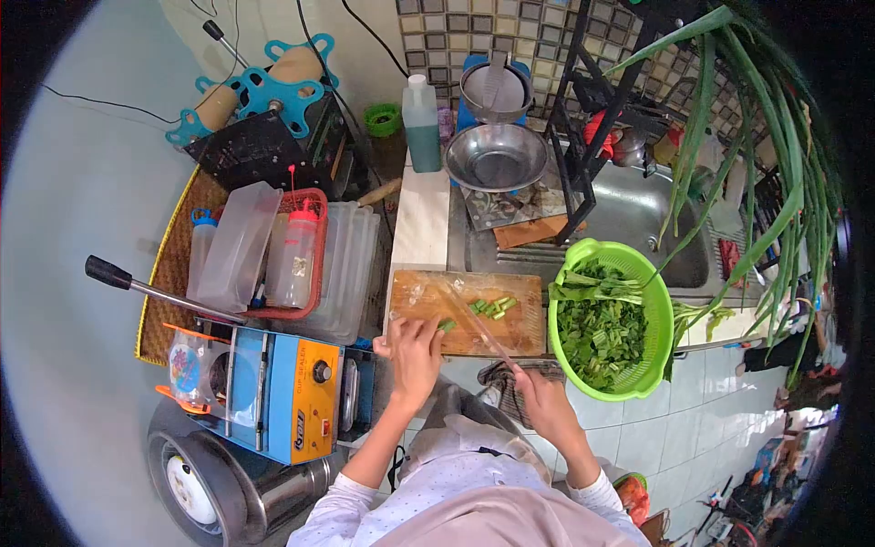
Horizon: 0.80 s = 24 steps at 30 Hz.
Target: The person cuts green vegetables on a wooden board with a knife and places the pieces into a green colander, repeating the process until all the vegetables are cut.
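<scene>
A wooden cutting board (pixel 526 339) lies on the counter in front of me. My right hand (pixel 544 398) grips a knife (pixel 476 321) whose blade slants across the board. Over the board's left front edge, my left hand (pixel 415 356) has its fingers bent down and together beside a small green piece (pixel 446 325); whatever lies under the fingertips is hidden. Several chopped green stalk pieces (pixel 493 307) rest on the board right of the blade. Close to the board's right end stands a light green basket (pixel 663 339) full of cut leafy greens (pixel 597 328).
A steel sink (pixel 629 196) and a metal bowl (pixel 498 157) are behind the board. Long green leaves (pixel 791 137) hang at the right. On the left stand a blue and orange cup sealer (pixel 314 401), a red basket (pixel 319 264) of bottles and a green-liquid bottle (pixel 421 128).
</scene>
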Available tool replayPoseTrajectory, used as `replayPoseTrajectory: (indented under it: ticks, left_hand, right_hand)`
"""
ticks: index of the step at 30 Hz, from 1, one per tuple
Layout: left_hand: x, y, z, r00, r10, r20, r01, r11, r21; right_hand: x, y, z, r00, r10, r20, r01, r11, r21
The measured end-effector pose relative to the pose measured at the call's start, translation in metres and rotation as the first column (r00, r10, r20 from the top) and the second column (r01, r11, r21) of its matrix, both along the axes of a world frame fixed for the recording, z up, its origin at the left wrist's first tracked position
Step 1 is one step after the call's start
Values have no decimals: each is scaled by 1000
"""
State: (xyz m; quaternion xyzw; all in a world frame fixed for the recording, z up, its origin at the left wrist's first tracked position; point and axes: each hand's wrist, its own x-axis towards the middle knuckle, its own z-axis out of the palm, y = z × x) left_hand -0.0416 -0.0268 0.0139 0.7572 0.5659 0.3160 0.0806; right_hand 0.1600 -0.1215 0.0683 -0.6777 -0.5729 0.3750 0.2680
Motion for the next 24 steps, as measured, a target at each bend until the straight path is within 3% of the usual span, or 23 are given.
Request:
replayPoseTrajectory:
  ticks: [2,6,12,17,21,24]
  left_hand:
    - [1,1,2,996,67,61,-67,998,-4]
    - [1,0,11,997,82,14,-82,997,6]
    - [-1,-2,5,994,79,74,-80,997,15]
    - [2,-5,8,992,116,55,-116,993,-5]
    - [0,-5,0,996,90,5,-90,996,-9]
    - [-1,-8,0,993,116,-39,-117,993,-34]
  right_hand:
    - [-1,-2,6,1000,16,9,-16,999,-38]
    - [-8,-7,19,992,80,101,-68,990,-122]
    - [-13,-13,3,973,164,162,-149,983,-105]
    - [-22,-9,9,958,181,221,-139,971,-192]
    - [-38,2,-3,924,208,321,-165,974,-156]
    - [-42,13,-19,948,167,270,-160,986,-47]
